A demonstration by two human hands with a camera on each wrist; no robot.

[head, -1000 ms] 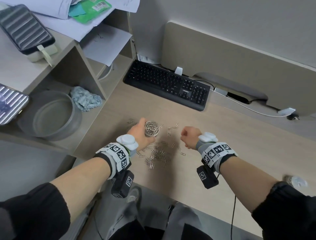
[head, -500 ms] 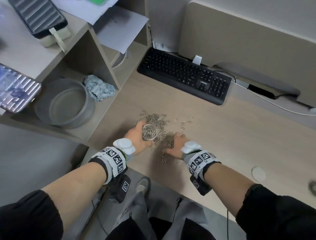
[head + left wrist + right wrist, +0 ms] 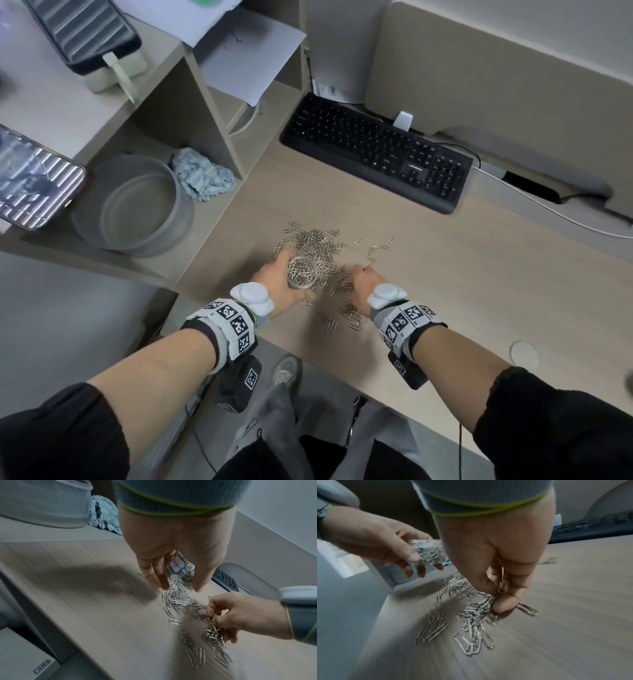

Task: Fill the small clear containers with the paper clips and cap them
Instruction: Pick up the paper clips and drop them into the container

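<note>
My right hand (image 3: 363,286) had dropped onto the paper clips (image 3: 317,245) beside the container (image 3: 301,272) my left hand (image 3: 274,284) gripped, pinching 1 more bunch for it.

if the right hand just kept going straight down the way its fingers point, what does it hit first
Probably the loose paper clips right under the right hand: its fingertips already pinch a few from that pile. Directly beneath them lies the desk, nothing else between as far as the right wrist view shows.

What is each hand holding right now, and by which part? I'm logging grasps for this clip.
The left hand grips the small clear container round its side wall. The right hand pinches a bunch of paper clips between thumb and fingertips.
</note>
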